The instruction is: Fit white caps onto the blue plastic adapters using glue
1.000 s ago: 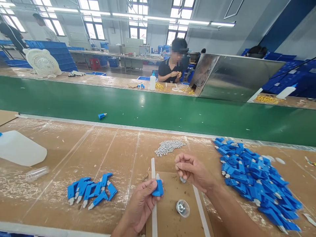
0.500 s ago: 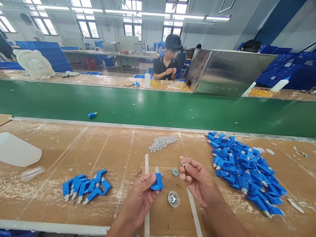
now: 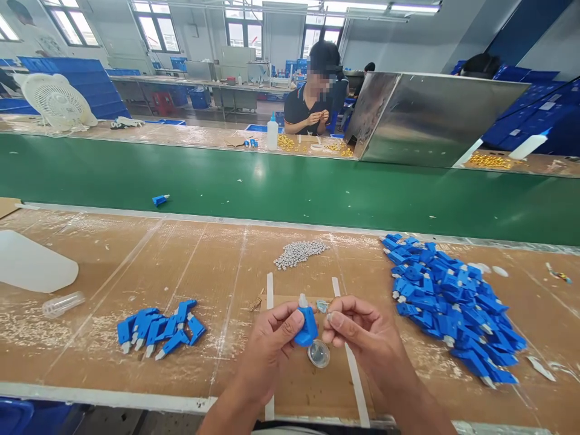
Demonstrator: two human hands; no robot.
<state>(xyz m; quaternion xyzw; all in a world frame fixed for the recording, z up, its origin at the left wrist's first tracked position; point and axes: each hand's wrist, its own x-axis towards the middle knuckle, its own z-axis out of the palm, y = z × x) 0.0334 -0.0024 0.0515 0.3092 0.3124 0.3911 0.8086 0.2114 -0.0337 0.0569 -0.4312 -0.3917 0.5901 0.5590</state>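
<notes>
Evidently, the blue piece [image 3: 308,329] should be light, probably moulded plastic: stiff in the body, smooth enough to slide a little under dry skin, and hardly fragile except perhaps at its narrow pale tip [image 3: 302,299]. It sits in the left hand [image 3: 274,332], gripped with the thumb pressed against its side, the pale tip pointing to about 12 o'clock. That looks a sound place to take hold, on the broad body, leaving the tip free of any squeeze. Just beside it at 3 o'clock, the right hand [image 3: 357,323] is closed in a pinch on what seems a tiny pale bit [image 3: 329,316], too small to make out fully; so little a thing would likely want a tight, delicate hold, as it could easily slip. Taking the blue piece as the clock's centre, a clear cup [image 3: 318,355] lies near at 5 o'clock, grey pellets [image 3: 299,254] are heaped at 12, a small blue cluster [image 3: 156,329] lies at 9, and a larger blue pile [image 3: 446,305] spreads at 3, beyond the right hand.
</notes>
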